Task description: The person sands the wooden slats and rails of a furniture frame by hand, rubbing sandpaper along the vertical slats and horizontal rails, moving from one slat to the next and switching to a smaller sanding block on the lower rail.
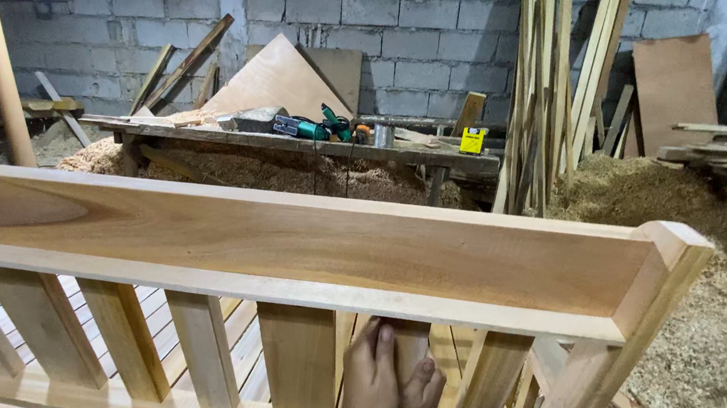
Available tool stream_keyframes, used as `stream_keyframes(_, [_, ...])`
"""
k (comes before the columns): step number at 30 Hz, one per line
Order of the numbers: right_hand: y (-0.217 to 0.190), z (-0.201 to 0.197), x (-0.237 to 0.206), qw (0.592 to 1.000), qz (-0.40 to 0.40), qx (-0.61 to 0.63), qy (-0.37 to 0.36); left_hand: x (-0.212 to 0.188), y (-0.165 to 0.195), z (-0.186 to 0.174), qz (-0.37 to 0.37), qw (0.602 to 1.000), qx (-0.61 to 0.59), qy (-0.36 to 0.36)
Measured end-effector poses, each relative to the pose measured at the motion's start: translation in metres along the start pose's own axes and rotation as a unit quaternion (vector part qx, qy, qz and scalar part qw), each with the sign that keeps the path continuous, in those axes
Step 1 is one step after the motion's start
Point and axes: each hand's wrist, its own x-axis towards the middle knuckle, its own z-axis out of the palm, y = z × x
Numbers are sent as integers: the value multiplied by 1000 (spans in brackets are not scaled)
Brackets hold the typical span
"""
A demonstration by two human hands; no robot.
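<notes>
Low in view, the two hands work together on one upright slat (411, 338) of a wooden frame (295, 238): the left hand (367, 391) lies flat with fingers stretched up along the slat's face, and the right hand (420, 400) curls against it just beside the left, though whether it grips anything cannot be told. Straight above the hands runs the frame's broad top board (230, 222), other slats stand to their left, and far beyond them a workbench (303, 143) carries power tools (319, 126) over heaped sawdust (650, 192).

one head-worn view looks down and forward, close over a wooden frame (295, 238).
</notes>
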Motion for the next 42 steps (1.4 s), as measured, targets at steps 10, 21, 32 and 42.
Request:
stream_keyframes(10, [10, 0, 3, 999, -17, 19, 20, -7, -12, -8, 10, 999, 35, 14])
stream_keyframes(21, [11, -3, 3, 999, -35, 28, -3, -18, -19, -9, -20, 999, 7, 29])
stream_keyframes(32, [24, -4, 0, 999, 19, -31, 17, -32, -27, -16, -41, 997, 47, 35])
stream_keyframes(42, [16, -2, -1, 995, 93, 13, 23, -34, -27, -4, 125, 989, -43, 70])
